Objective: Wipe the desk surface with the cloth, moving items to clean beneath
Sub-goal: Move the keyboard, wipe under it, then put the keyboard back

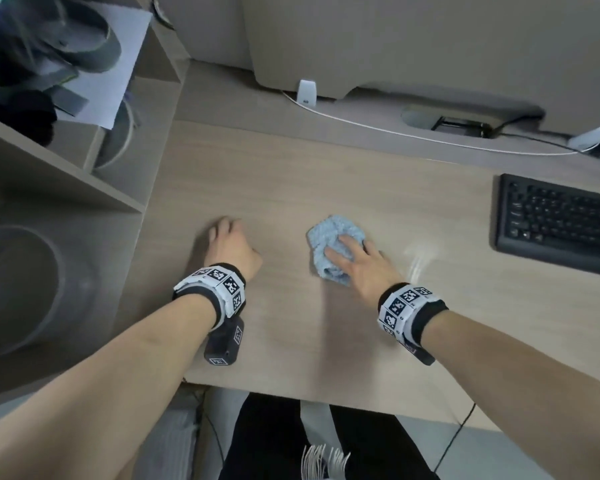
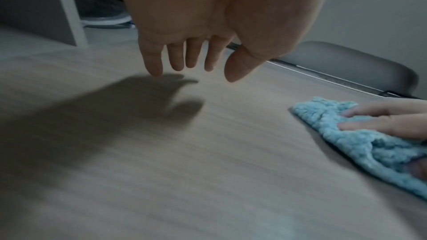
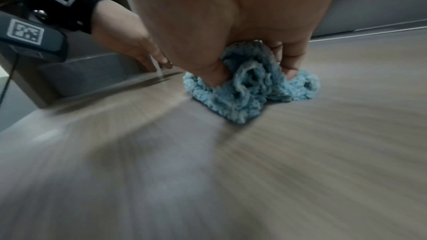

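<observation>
Blue cloth (image 1: 335, 249) is sitting bunched up on the desk (image 1: 291, 174), roughly mid-desk, w/ keyboard (image 1: 558, 221) well apart on its right. My right hand (image 1: 362, 268) is pressing down on it, fingers (image 3: 292, 57) and thumb digging into the folds, so I'm gripping it. My left hand (image 1: 231, 245) is hovering just over bare desk left of the cloth, not touching it, fingers (image 2: 177, 56) hanging relaxed, holding nothing. White cable (image 1: 378, 128) is running along the back, shelf unit (image 1: 66, 161) at far left
</observation>
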